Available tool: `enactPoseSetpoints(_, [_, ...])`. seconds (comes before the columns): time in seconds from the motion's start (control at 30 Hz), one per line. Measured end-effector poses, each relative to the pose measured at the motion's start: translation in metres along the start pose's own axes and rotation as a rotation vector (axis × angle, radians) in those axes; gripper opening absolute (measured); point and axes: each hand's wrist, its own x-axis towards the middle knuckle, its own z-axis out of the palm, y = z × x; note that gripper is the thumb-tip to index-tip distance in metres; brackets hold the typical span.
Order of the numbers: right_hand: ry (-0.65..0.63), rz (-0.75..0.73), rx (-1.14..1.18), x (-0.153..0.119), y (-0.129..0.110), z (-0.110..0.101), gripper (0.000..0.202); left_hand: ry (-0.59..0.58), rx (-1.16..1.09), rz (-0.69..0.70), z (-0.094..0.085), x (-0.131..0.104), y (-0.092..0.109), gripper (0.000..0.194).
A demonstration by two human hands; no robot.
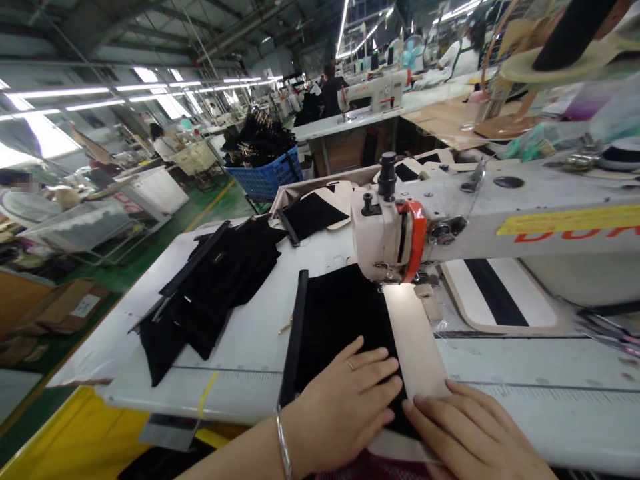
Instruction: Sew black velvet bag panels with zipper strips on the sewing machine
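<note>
My left hand [345,403] lies flat, fingers stretched out, on a black fabric piece [340,313] with a dark band along its left edge. A small gold zipper pull [285,326] sticks out beside that band. My right hand [470,427] rests with extended fingers on a cream panel [417,340], near its seam with the black fabric. The far end of the seam sits beneath the head of a sewing machine [383,233], whose lamp lights the cream surface. The needle itself is hard to make out. Both hands press from above without gripping.
Black fabric pieces [220,273] are piled on the left of the table. A cream panel with a black stripe [500,293] lies under the machine arm. Scissors [613,330] lie at the right. Beyond stand a filled blue crate [267,177] and another sewing machine [375,91].
</note>
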Motion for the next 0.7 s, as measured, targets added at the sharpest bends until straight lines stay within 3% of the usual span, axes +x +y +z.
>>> enactPoseSetpoints(0.1, [0.007,0.034,0.036,0.007,0.002,0.002,0.024,0.047,-0.048,0.059,0.005,-0.008,0.002,0.031])
enactPoseSetpoints(0.3, [0.028,0.084,0.054,0.014,0.006,0.002,0.024,0.127,-0.068,0.090,0.022,-0.004,-0.014,0.030])
enactPoseSetpoints(0.43, [0.036,0.105,0.051,0.017,0.006,0.001,0.023,0.188,-0.150,0.111,0.019,0.002,-0.021,0.023])
enactPoseSetpoints(0.53, [0.023,0.101,0.043,0.017,0.004,0.002,0.024,0.183,-0.195,-0.002,0.007,0.012,-0.028,0.025])
enactPoseSetpoints(0.63, [0.009,0.093,0.007,0.017,0.003,0.004,0.027,0.141,-0.074,-0.163,0.001,0.028,-0.038,0.037])
enactPoseSetpoints(0.7, [0.000,0.071,-0.020,0.017,0.004,0.003,0.027,0.134,-0.013,-0.179,0.003,0.036,-0.045,0.038])
